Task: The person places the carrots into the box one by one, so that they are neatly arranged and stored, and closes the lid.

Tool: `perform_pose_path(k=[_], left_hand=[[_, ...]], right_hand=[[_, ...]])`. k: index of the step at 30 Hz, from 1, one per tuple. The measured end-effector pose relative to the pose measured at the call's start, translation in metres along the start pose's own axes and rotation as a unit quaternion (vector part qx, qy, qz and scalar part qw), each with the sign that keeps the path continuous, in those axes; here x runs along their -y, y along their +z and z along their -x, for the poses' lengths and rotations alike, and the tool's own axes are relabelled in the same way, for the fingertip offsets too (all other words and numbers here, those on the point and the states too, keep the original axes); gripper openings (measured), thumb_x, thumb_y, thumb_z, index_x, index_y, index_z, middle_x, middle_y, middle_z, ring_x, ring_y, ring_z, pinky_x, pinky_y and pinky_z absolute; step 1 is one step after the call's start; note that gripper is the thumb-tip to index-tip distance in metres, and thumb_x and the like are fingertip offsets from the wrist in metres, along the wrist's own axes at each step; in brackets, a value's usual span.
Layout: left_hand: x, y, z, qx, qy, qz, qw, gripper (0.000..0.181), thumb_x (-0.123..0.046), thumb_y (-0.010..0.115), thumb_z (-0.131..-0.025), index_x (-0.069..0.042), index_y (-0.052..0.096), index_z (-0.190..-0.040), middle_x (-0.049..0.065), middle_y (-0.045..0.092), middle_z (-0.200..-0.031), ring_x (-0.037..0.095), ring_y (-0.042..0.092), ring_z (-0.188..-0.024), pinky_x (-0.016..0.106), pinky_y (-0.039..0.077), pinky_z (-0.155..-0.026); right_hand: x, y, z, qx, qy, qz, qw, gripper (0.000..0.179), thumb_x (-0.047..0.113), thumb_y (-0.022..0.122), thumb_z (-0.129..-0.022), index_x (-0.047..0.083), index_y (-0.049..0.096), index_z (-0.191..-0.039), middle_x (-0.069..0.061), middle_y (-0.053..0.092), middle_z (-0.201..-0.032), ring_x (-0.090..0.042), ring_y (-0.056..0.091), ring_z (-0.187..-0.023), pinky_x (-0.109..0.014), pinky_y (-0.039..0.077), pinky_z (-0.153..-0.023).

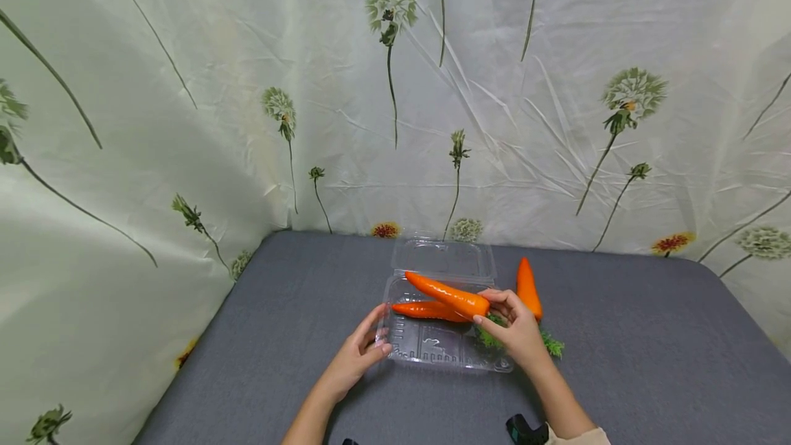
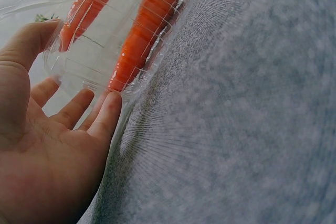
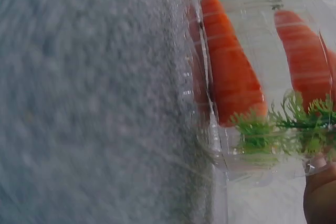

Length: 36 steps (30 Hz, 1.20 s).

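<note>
A clear plastic hinged container (image 1: 432,345) lies on the grey surface. Inside it, along the far side, is an orange carrot (image 1: 420,310) with green leafy tops. My right hand (image 1: 519,338) grips a second carrot (image 1: 446,293) by its thick end, thumb on the near side, its tip pointing left and slightly away above the container. At the container's left end, my left hand (image 1: 357,360) touches the wall with thumb and fingers spread. In the left wrist view, the left fingers (image 2: 107,114) look fairly straight against the plastic. The right fingers are partly hidden behind the carrot.
The container's lid (image 1: 443,259) is folded back on the far side. Right of the container, a third carrot (image 1: 528,287) lies partly behind my right hand, green leaves toward me. A floral curtain (image 1: 346,88) borders the grey table (image 1: 643,349) at the back and left.
</note>
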<state>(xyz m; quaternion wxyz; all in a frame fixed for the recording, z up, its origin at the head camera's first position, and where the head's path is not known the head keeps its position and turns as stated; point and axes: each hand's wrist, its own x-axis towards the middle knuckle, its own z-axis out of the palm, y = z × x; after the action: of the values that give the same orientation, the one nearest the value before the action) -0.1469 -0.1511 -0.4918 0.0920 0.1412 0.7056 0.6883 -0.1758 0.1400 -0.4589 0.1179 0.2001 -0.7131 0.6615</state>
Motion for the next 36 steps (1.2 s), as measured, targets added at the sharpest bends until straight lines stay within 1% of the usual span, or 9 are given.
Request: perform_pose_path(k=[6, 10, 14, 15, 22, 27, 32, 36], left_hand=[[-0.002, 0.000, 0.000, 0.000, -0.006, -0.001, 1.0000, 0.067, -0.009, 0.060, -0.086, -0.016, 0.024, -0.142, 0.013, 0.024, -0.144, 0.034, 0.033, -0.123, 0.028, 0.036, -0.094], [-0.002, 0.001, 0.000, -0.001, -0.005, 0.002, 1.0000, 0.067, -0.008, 0.060, -0.086, -0.016, 0.024, -0.142, 0.012, 0.024, -0.144, 0.034, 0.033, -0.123, 0.026, 0.036, -0.093], [-0.002, 0.001, 0.000, -0.001, -0.003, 0.005, 1.0000, 0.067, -0.007, 0.060, -0.086, -0.015, 0.024, -0.142, 0.013, 0.023, -0.144, 0.034, 0.033, -0.123, 0.025, 0.036, -0.093], [-0.002, 0.001, 0.000, -0.001, -0.004, 0.006, 1.0000, 0.067, -0.007, 0.060, -0.086, -0.015, 0.024, -0.142, 0.014, 0.023, -0.144, 0.035, 0.033, -0.123, 0.025, 0.036, -0.093], [-0.001, 0.000, 0.000, 0.002, -0.006, 0.014, 0.9999, 0.067, 0.002, 0.056, -0.086, -0.008, 0.021, -0.142, 0.019, 0.020, -0.144, 0.039, 0.030, -0.123, 0.024, 0.036, -0.092], [0.000, 0.001, 0.000, 0.001, -0.004, 0.014, 0.9999, 0.067, -0.001, 0.058, -0.086, -0.011, 0.023, -0.142, 0.016, 0.021, -0.145, 0.036, 0.031, -0.123, 0.021, 0.036, -0.091], [-0.001, 0.001, 0.001, 0.001, 0.010, 0.016, 0.9998, 0.067, -0.003, 0.059, -0.086, -0.012, 0.024, -0.142, 0.016, 0.021, -0.144, 0.036, 0.032, -0.123, 0.021, 0.036, -0.091], [-0.001, 0.001, 0.002, 0.001, 0.012, 0.013, 0.9998, 0.067, -0.005, 0.059, -0.086, -0.012, 0.024, -0.142, 0.016, 0.021, -0.145, 0.036, 0.032, -0.123, 0.021, 0.036, -0.091]], right_hand=[[0.001, -0.004, -0.002, 0.036, -0.002, 0.022, 0.9991, 0.031, -0.009, 0.068, -0.073, -0.007, 0.052, -0.099, -0.023, 0.054, -0.106, -0.009, 0.057, -0.094, -0.019, 0.045, -0.079], [0.012, -0.004, -0.004, 0.060, 0.000, 0.038, 0.9975, 0.029, -0.010, 0.067, -0.073, -0.009, 0.052, -0.097, -0.025, 0.055, -0.104, -0.011, 0.057, -0.092, -0.019, 0.045, -0.078], [0.022, -0.004, -0.005, 0.079, 0.015, 0.059, 0.9950, 0.029, -0.007, 0.068, -0.074, -0.010, 0.052, -0.098, -0.024, 0.055, -0.104, -0.012, 0.057, -0.091, -0.020, 0.046, -0.078], [0.025, -0.003, -0.005, 0.083, 0.024, 0.066, 0.9941, 0.029, -0.006, 0.068, -0.074, -0.011, 0.052, -0.098, -0.025, 0.055, -0.104, -0.013, 0.057, -0.091, -0.021, 0.046, -0.078], [0.033, -0.004, -0.006, 0.115, 0.075, 0.088, 0.9865, 0.032, 0.002, 0.069, -0.077, -0.007, 0.054, -0.103, -0.024, 0.054, -0.110, -0.022, 0.057, -0.091, -0.027, 0.047, -0.077], [0.039, -0.003, -0.006, 0.129, 0.080, 0.101, 0.9832, 0.032, 0.002, 0.069, -0.076, -0.007, 0.055, -0.104, -0.024, 0.053, -0.111, -0.028, 0.057, -0.093, -0.033, 0.047, -0.078], [0.037, -0.002, -0.008, 0.139, 0.082, 0.125, 0.9790, 0.031, 0.002, 0.070, -0.075, -0.005, 0.055, -0.102, -0.022, 0.056, -0.109, -0.028, 0.057, -0.093, -0.036, 0.046, -0.080], [0.026, -0.003, -0.008, 0.149, 0.076, 0.137, 0.9764, 0.031, 0.005, 0.071, -0.076, -0.002, 0.057, -0.103, -0.019, 0.057, -0.109, -0.028, 0.057, -0.093, -0.039, 0.046, -0.081]])
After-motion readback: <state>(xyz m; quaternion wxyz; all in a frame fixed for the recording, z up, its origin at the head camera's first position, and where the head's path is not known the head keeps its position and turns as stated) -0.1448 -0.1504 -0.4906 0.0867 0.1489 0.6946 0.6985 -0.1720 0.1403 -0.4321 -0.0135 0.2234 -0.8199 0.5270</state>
